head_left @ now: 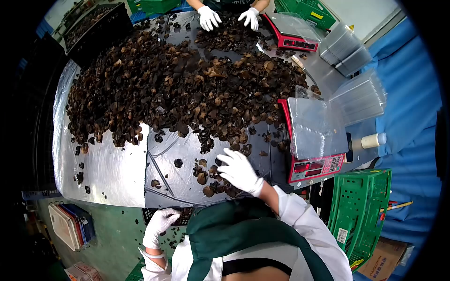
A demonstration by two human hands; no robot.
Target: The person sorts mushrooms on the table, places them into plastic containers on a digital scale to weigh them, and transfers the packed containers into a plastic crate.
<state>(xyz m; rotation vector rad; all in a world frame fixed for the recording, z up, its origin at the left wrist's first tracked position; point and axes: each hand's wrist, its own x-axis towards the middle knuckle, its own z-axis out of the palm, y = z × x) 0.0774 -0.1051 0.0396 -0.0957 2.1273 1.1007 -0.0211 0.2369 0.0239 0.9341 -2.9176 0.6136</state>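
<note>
My right hand [239, 172], in a white glove, lies palm down with spread fingers over a small group of dark brown wood ear mushrooms [202, 178] near the table's front edge. My left hand [159, 228], gloved too, is below that edge beside a black crate [149, 214]. Its fingers are curled together, and whatever may be in them is hidden. Beyond my right hand spreads a big heap of wood ear mushrooms [178, 89] across the plastic-covered table [117, 173].
At right stands a red scale [311, 168] with clear plastic boxes [316, 129] on it. A white bottle [373, 140] and a green crate [358, 215] are nearby. Across the table a co-worker's gloved hands [209, 18] are over mushrooms, near another red scale [293, 35] and a black bin [98, 30].
</note>
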